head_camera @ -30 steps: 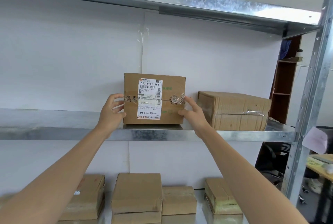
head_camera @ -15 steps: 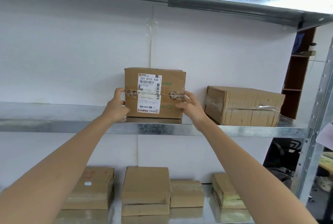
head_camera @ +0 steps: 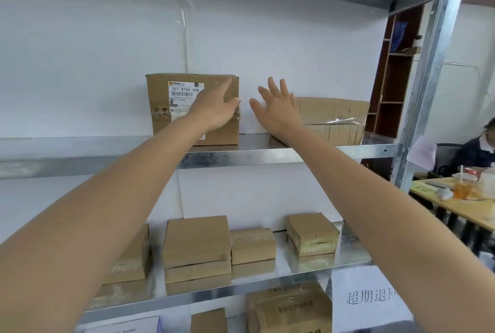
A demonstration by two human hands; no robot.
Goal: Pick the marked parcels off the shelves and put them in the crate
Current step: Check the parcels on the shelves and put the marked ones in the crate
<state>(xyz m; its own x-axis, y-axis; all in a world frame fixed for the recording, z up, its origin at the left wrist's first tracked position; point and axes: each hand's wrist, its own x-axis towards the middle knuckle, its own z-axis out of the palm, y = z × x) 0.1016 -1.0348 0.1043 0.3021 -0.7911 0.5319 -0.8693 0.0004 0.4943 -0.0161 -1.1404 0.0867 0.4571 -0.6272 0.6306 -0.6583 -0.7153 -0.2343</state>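
Observation:
A cardboard parcel (head_camera: 163,94) with a white shipping label reading "507 N705 A68" stands on the middle metal shelf (head_camera: 267,157). My left hand (head_camera: 217,107) lies flat across the right part of its front face, fingers straight and pointing up. My right hand (head_camera: 278,110) is spread wide with nothing in it, in the gap between that parcel and a flatter taped cardboard parcel (head_camera: 337,118) to the right, and covers that parcel's left end. No crate is in view.
Several small cardboard parcels (head_camera: 197,244) sit on the shelf below, and a larger box (head_camera: 289,306) and a paper sign (head_camera: 369,295) below those. A steel upright (head_camera: 428,65) bounds the shelf at right. Beyond it a person (head_camera: 479,150) sits at a cluttered table (head_camera: 455,206).
Both hands have let go of the labelled parcel's sides. The left hand slid right across its front, the right hand moved off right into the gap. The view has dropped lower.

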